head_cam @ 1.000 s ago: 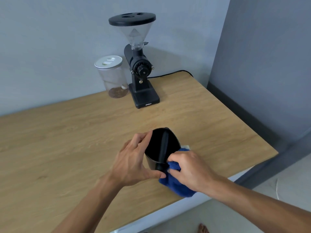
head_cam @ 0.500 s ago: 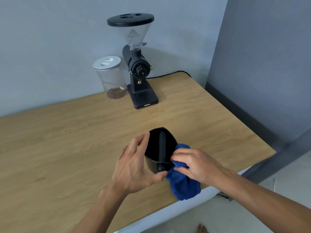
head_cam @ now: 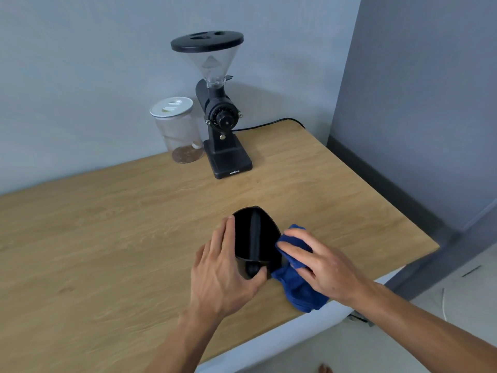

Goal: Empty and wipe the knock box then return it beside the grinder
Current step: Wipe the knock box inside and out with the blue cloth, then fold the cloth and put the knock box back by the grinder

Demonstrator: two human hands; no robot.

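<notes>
The black knock box [head_cam: 262,239] stands on the wooden table [head_cam: 107,238] near its front edge, its bar running across the opening. My left hand [head_cam: 223,270] wraps around its left and front wall, thumb on the near side. My right hand [head_cam: 314,259] presses a blue cloth [head_cam: 301,289] against the box's right outer wall. The black coffee grinder [head_cam: 220,117] with a clear hopper stands at the back of the table, well apart from the box.
A clear jar with a white lid [head_cam: 178,130] stands left of the grinder. The grinder's black cord [head_cam: 269,124] runs right along the back edge. The table's right edge and white front edge [head_cam: 269,343] are close to the box.
My right hand has carried the blue cloth from the box's front corner up along its right side. My left hand has closed more tightly around the box.
</notes>
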